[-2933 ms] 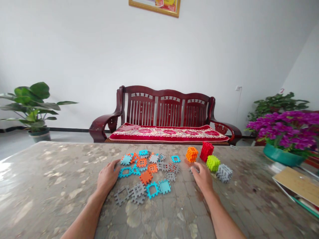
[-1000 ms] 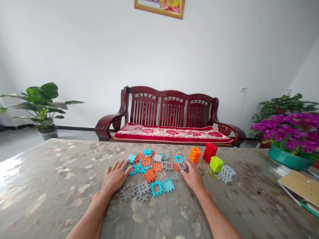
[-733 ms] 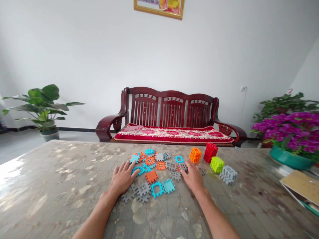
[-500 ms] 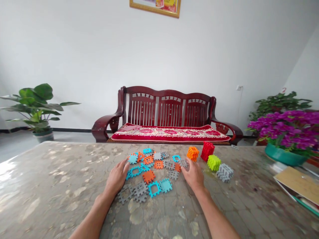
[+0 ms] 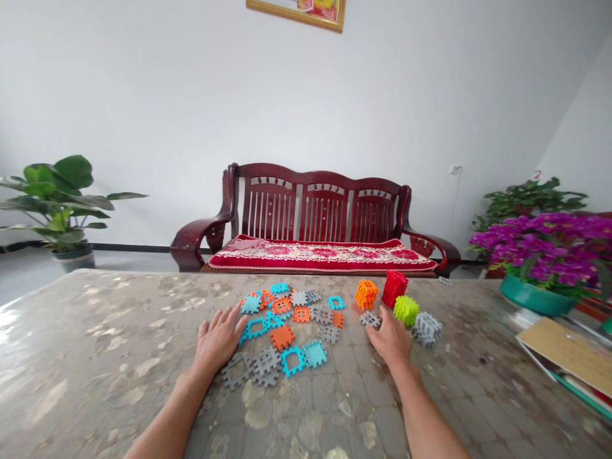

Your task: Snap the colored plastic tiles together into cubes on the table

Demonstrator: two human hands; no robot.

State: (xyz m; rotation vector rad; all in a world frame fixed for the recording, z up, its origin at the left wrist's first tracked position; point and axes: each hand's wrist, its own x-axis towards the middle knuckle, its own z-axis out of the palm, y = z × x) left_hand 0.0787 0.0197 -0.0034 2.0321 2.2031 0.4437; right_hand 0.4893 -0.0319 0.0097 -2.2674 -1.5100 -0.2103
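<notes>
My right hand (image 5: 392, 336) pinches a grey square interlocking tile (image 5: 370, 320) between thumb and fingers, near the front of the stacks. My left hand (image 5: 220, 335) rests with fingers spread at the left edge of a loose pile of tiles, beside a light blue tile (image 5: 251, 305) and a blue frame tile (image 5: 255, 327). In the pile lie orange tiles (image 5: 282, 337), grey window tiles (image 5: 329, 333), a teal tile (image 5: 314, 354) and a blue frame (image 5: 292, 361). Grey tiles (image 5: 266, 363) overlap one another at the near side.
Tile stacks in orange (image 5: 366, 294), red (image 5: 394, 289), green (image 5: 406, 310) and grey (image 5: 427, 329) stand to the right. A purple flower pot (image 5: 538, 296) and a notebook (image 5: 564, 347) lie farther right. A wooden bench (image 5: 320, 213) stands behind the table (image 5: 119, 331).
My right hand has moved right with the grey tile, away from the pile towards the stacks. My left hand has shifted slightly left, and the view has turned slightly.
</notes>
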